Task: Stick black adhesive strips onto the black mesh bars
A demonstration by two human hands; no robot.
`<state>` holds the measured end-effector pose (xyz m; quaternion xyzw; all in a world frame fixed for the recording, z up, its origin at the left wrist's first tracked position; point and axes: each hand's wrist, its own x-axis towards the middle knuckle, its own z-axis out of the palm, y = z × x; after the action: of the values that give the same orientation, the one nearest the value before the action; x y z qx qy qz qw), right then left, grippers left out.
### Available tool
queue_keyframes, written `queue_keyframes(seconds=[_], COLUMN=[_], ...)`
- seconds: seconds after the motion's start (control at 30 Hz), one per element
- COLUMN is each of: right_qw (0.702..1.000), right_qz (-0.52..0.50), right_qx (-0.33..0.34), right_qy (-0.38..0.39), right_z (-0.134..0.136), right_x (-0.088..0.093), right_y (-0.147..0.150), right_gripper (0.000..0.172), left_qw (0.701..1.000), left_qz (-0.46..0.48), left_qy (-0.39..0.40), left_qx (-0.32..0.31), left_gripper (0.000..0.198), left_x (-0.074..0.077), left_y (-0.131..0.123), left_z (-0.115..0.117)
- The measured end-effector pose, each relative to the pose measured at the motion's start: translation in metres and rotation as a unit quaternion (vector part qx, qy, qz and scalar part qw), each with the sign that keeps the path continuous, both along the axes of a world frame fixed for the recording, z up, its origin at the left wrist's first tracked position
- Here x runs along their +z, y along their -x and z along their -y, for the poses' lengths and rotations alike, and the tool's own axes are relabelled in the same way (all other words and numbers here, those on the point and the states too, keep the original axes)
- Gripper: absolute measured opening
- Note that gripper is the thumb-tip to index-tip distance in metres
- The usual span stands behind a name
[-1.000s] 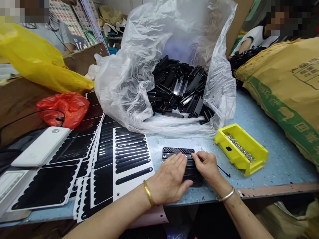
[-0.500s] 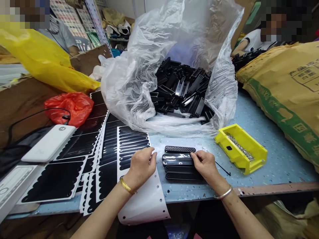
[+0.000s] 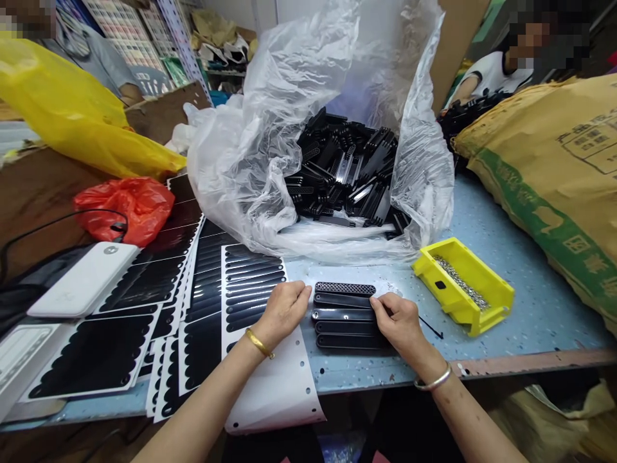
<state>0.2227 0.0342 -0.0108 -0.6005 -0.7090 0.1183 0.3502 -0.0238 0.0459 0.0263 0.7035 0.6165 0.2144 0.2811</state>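
Several flat black plastic strips (image 3: 343,326) with rounded ends lie in a stacked row on the blue table, the farthest one a lattice-faced strip (image 3: 345,289). My right hand (image 3: 399,320) is closed in a pinch at the right end of the second strip (image 3: 343,300) from the far side. Just off the left ends of the strips, my left hand (image 3: 285,310) has thumb and forefinger pressed together; what they hold, if anything, I cannot make out. Beneath my left wrist lies a white sheet of black stickers (image 3: 255,278), partly peeled bare.
A clear plastic bag (image 3: 241,186) full of black parts (image 3: 344,170) stands behind. On the right are a yellow bin (image 3: 467,257) of small metal pieces, a thin black rod (image 3: 431,326) and a large sack (image 3: 554,167). More sticker sheets (image 3: 91,350) and a white power bank (image 3: 84,280) lie left.
My left hand has moved right, closer to the strips, and its fingers point toward them. The second strip, glossy before, now looks matte. My right hand stays at its end. The view shifted slightly.
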Motion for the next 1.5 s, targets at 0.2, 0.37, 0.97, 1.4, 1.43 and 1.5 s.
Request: queue_keyframes(seconds=[0.2, 0.37, 0.97, 1.4, 1.43, 1.5], right_qw=[1.000, 1.000, 0.999, 0.989, 0.982, 0.964], right_qz=[-0.004, -0.019, -0.029, -0.038, -0.058, -0.090], right_qx=[0.010, 0.017, 0.036, 0.116, 0.159, 0.246], right_qy=[0.002, 0.009, -0.001, -0.080, -0.079, -0.051], right_z=[-0.002, -0.003, 0.000, 0.048, 0.061, 0.084], right_x=[-0.002, 0.000, 0.005, 0.077, 0.076, 0.067], right_y=[0.000, -0.001, -0.003, 0.013, 0.026, 0.056], right_gripper=[0.037, 0.036, 0.040, 0.013, 0.011, 0.015], left_qw=[0.998, 0.997, 0.987, 0.955, 0.942, 0.908], left_qz=[-0.066, 0.046, 0.068, 0.042, 0.062, 0.163], left_qy=[0.010, 0.056, 0.091, -0.106, -0.081, -0.015], left_qx=[-0.018, -0.002, -0.116, 0.274, 0.320, 0.385], left_gripper=[0.040, 0.034, 0.041, 0.026, 0.027, 0.032], left_x=[-0.003, -0.008, -0.009, 0.037, 0.029, 0.012], left_y=[-0.012, -0.012, 0.000, 0.077, 0.083, 0.087], left_z=[-0.010, -0.014, -0.020, 0.071, 0.090, 0.123])
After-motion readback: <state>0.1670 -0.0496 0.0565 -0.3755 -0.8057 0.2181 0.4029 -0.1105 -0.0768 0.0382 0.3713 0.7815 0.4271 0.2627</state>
